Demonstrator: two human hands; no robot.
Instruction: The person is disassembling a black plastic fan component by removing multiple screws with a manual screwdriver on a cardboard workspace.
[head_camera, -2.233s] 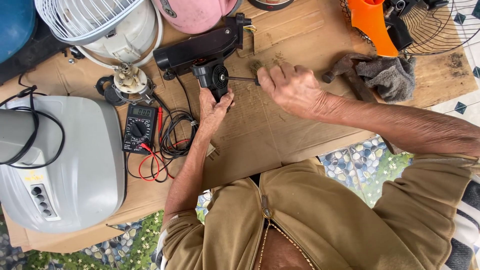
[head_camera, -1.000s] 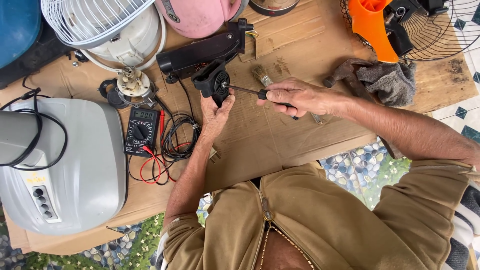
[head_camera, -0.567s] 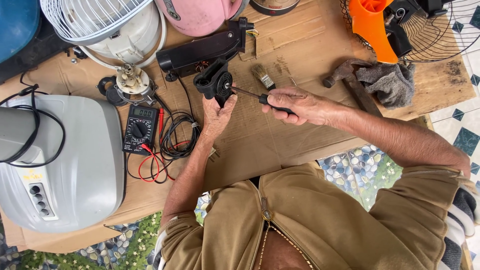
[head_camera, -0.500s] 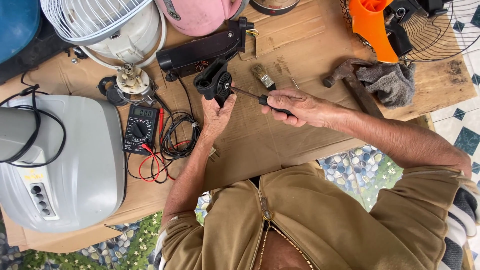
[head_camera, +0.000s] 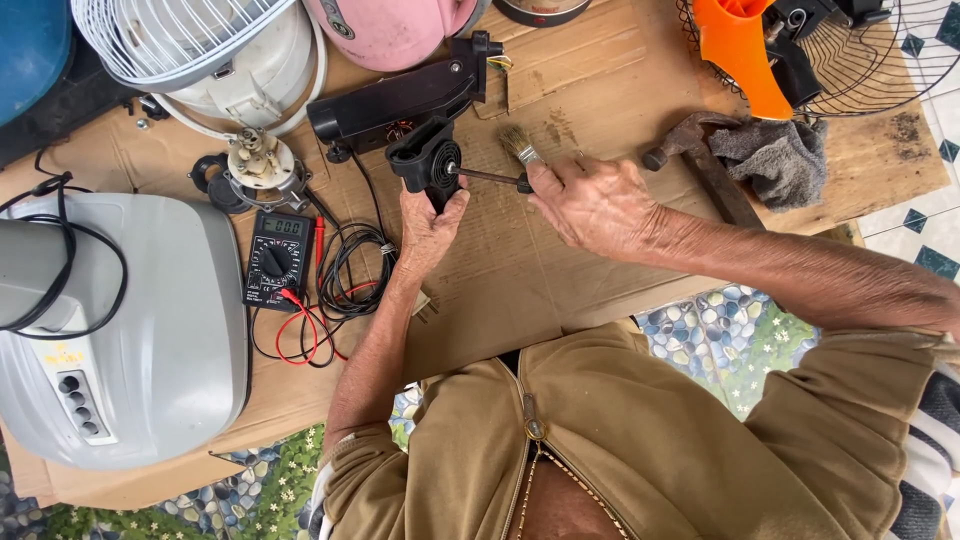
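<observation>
A: Head view, what've you got in each hand?

B: Your left hand (head_camera: 428, 222) grips the black plastic fan part (head_camera: 425, 160) w/ a round vented face, fingers clamped round its lower end, holding it upright just below the long black housing (head_camera: 395, 100). Your right hand (head_camera: 592, 205) has fingers closed on a screwdriver (head_camera: 490, 178); shaft runs left, tip at the centre of the round face.

A: And where does that sit on the counter?

B: Over the brown cardboard sheet (head_camera: 560, 270), near mid-top. A small paintbrush (head_camera: 518, 146) lies just above your right knuckles. Hammer (head_camera: 700, 160) and grey rag (head_camera: 780, 160) are to the right, touching each other; orange fan blade (head_camera: 740, 50) above them.

A: Left side?

B: Multimeter (head_camera: 276, 258) w/ red and black leads, near your left forearm. Bare motor (head_camera: 255, 165) above it, white fan grille (head_camera: 170, 35) beyond, big grey casing (head_camera: 130, 330) at far left. Pink shell (head_camera: 400, 30) at top.
</observation>
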